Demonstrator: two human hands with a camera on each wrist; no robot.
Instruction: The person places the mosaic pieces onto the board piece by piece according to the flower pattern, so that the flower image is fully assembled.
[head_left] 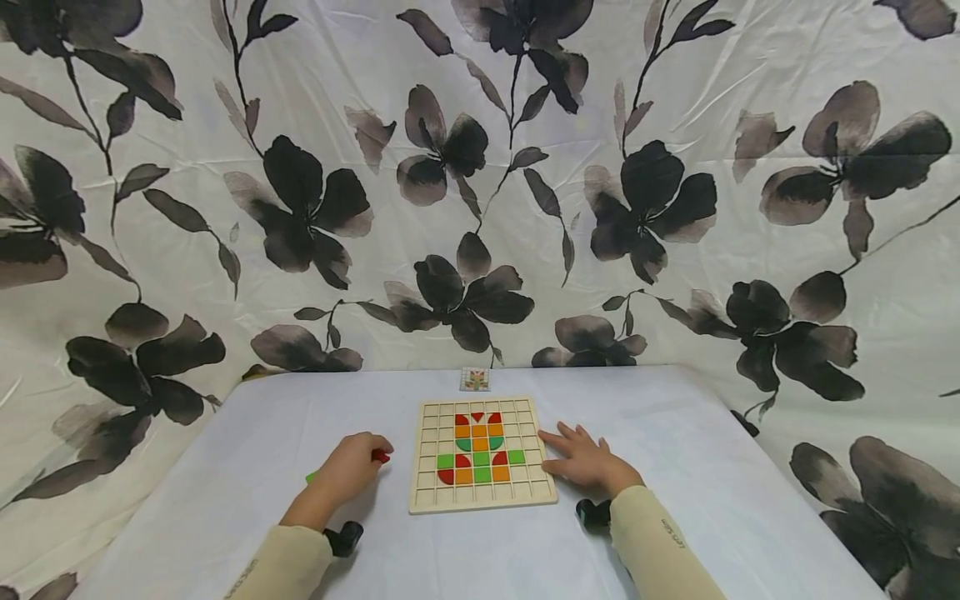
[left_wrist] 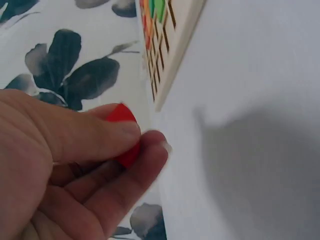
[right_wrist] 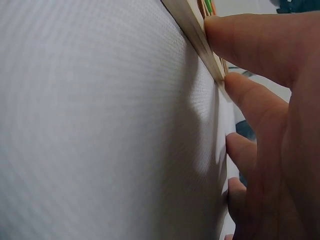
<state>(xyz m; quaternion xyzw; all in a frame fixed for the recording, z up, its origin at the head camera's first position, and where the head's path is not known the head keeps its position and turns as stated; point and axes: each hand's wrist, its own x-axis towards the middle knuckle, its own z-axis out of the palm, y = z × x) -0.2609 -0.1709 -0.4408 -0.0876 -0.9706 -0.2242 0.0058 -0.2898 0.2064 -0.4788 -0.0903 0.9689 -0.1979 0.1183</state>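
Observation:
Between thumb and fingertips, my left hand (head_left: 347,468) pinches a small red curved-edged tile (left_wrist: 121,113), held above the table left of the board. The square wooden grid board (head_left: 435,504) lies flat in the middle. On it, red, orange and green tiles make up a symmetrical pattern, with a light green tile (head_left: 481,473) low in its centre column. My right hand (head_left: 588,460) spreads its fingers at the board's right side, thumb and index fingertip (right_wrist: 235,80) touching the edge.
A small square picture card (head_left: 475,380) with a similar pattern lies behind the board. Partly hidden behind my left wrist is a green piece (head_left: 311,477) on the white-covered table (head_left: 285,408). A flower-printed cloth (head_left: 555,275) hangs at the table's far edge.

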